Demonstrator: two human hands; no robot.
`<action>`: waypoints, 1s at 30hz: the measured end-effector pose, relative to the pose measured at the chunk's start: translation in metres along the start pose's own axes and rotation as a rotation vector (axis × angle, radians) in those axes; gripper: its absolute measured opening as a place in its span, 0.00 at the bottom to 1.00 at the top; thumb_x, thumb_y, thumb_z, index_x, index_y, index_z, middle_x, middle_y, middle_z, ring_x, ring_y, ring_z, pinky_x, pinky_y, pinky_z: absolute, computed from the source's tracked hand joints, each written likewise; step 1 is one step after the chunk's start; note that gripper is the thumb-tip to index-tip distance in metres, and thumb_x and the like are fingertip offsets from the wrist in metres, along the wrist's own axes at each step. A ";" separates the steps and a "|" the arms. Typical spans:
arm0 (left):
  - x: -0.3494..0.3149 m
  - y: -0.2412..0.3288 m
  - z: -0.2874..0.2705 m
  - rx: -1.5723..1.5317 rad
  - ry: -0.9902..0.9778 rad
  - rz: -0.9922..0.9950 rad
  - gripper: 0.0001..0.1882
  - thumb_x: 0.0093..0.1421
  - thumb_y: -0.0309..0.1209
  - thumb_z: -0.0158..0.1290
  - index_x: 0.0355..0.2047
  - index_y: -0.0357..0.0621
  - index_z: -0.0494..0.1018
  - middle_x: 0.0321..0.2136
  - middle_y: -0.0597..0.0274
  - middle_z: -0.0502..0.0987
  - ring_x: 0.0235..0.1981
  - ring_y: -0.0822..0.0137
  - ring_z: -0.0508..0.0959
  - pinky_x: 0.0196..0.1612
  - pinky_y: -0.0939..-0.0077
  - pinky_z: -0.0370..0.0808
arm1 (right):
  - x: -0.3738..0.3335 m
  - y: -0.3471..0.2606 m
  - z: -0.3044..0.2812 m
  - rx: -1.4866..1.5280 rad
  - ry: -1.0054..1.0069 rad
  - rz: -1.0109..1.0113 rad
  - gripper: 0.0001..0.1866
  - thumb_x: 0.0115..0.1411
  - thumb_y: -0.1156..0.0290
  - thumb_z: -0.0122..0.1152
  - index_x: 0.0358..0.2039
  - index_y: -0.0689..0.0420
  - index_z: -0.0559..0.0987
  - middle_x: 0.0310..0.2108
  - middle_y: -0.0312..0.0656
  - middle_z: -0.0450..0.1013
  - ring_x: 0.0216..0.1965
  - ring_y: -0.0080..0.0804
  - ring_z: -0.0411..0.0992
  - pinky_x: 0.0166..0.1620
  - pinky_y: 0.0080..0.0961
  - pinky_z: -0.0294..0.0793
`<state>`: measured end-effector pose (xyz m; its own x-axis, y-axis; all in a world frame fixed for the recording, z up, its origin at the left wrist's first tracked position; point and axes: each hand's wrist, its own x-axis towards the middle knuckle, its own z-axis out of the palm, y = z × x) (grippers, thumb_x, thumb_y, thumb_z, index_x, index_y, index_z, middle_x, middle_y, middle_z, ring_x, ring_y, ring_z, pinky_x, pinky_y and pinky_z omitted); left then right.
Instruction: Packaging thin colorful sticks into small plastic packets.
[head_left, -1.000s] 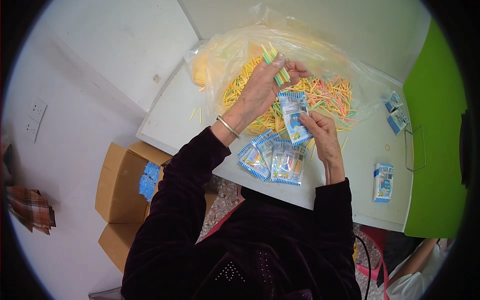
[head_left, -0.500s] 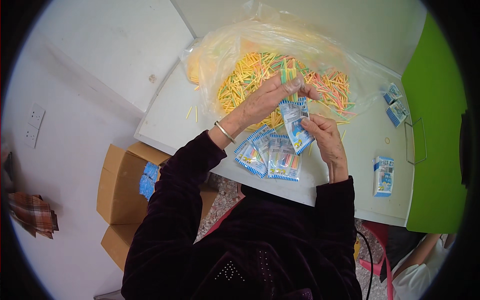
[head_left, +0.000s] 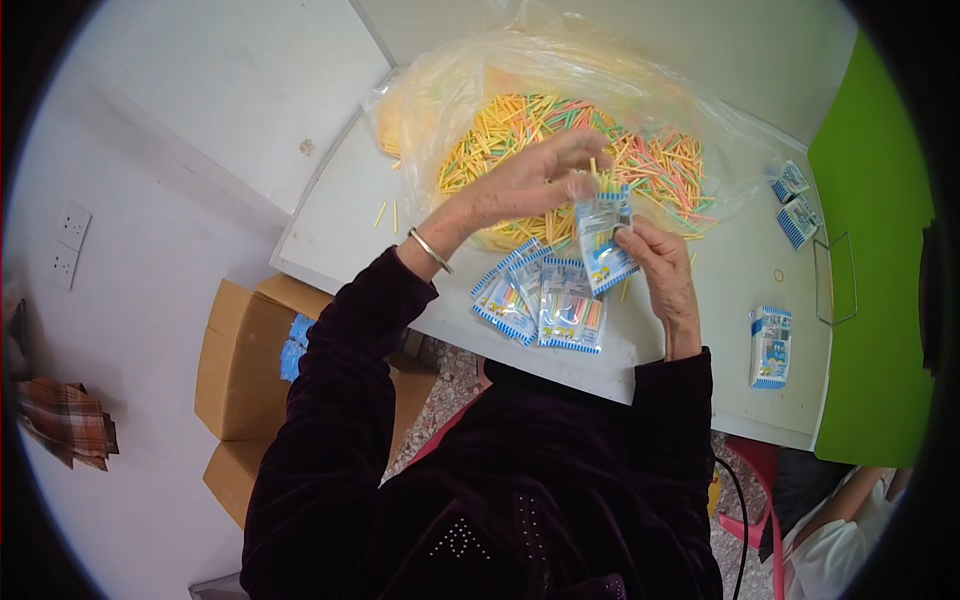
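Observation:
My right hand (head_left: pixel 662 262) pinches a small blue-and-white printed plastic packet (head_left: pixel 608 262), held tilted above the table. Thin yellow sticks (head_left: pixel 597 182) poke out of its top end. Just left of that end is my left hand (head_left: pixel 535 180), slightly blurred, with thumb and fingers apart and nothing seen in its grip. Behind both hands lies a heap of pastel yellow, pink and green sticks (head_left: pixel 500 135) in a large clear plastic bag (head_left: pixel 425 110). Filled packets (head_left: pixel 570 310) lie overlapping near the table's front edge, below the packet in my hand.
On the right of the white table (head_left: pixel 720 400) lie a stack of packets (head_left: pixel 770 348), two small packets (head_left: pixel 797 220), a rubber band (head_left: pixel 778 276) and a wire stand (head_left: pixel 835 280). A green panel (head_left: pixel 870 250) borders it. At lower left stands an open carton (head_left: pixel 240 365) with blue packets inside.
My left hand has let go of the bunch of sticks and drawn back left, its fingers spreading. The sticks now sit lower, mostly inside the packet.

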<state>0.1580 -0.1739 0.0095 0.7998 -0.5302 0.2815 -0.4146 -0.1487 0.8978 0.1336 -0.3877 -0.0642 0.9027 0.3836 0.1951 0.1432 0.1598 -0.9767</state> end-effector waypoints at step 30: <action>-0.026 -0.078 0.027 0.802 0.364 -0.327 0.11 0.43 0.36 0.53 0.16 0.40 0.73 0.14 0.55 0.72 0.19 0.56 0.74 0.26 0.65 0.70 | -0.005 -0.006 -0.026 0.042 0.215 -0.043 0.14 0.59 0.68 0.56 0.42 0.64 0.77 0.29 0.31 0.73 0.29 0.13 0.66 0.35 0.12 0.64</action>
<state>0.1581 -0.1714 -0.0768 0.9599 -0.0867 0.2665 -0.2119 -0.8468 0.4878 0.1390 -0.4144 -0.0616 0.9627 0.1732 0.2081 0.1700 0.2114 -0.9625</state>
